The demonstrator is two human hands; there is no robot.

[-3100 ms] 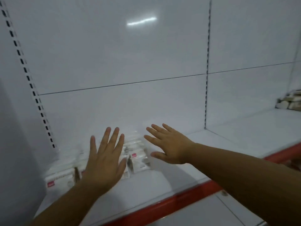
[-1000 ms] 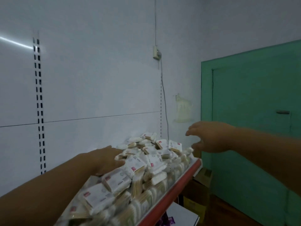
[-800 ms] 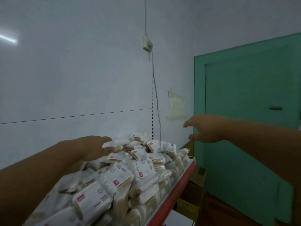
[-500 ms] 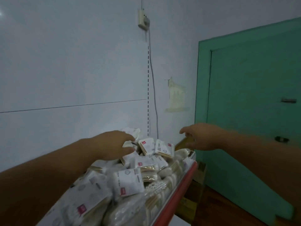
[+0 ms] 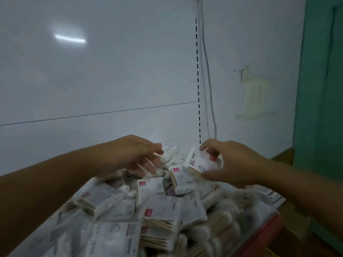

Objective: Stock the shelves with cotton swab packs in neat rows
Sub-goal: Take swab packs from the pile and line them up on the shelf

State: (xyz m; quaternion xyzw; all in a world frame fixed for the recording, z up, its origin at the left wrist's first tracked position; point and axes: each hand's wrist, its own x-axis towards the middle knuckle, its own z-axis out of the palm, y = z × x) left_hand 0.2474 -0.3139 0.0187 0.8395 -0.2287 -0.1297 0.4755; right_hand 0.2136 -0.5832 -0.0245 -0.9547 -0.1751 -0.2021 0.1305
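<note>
A loose heap of cotton swab packs (image 5: 157, 216), white wrappers with small red labels, covers the shelf with the red front edge (image 5: 259, 236). My right hand (image 5: 230, 164) curls its fingers and thumb round one pack (image 5: 201, 161) at the top of the heap, tilted up. My left hand (image 5: 133, 154) reaches over the heap's far side with fingers curled onto a white pack (image 5: 169, 153); whether it grips that pack is not clear.
The white back panel (image 5: 92, 80) with a slotted upright (image 5: 198, 80) stands behind the heap. A grey cable (image 5: 207, 71) runs down the wall. A green door (image 5: 323, 89) is at the right, with cardboard boxes (image 5: 284, 154) beside it.
The view has swung from the near-bare left shelf to the heap. Both hands came down onto the heap; my right hand, empty in the air before, now holds a pack.
</note>
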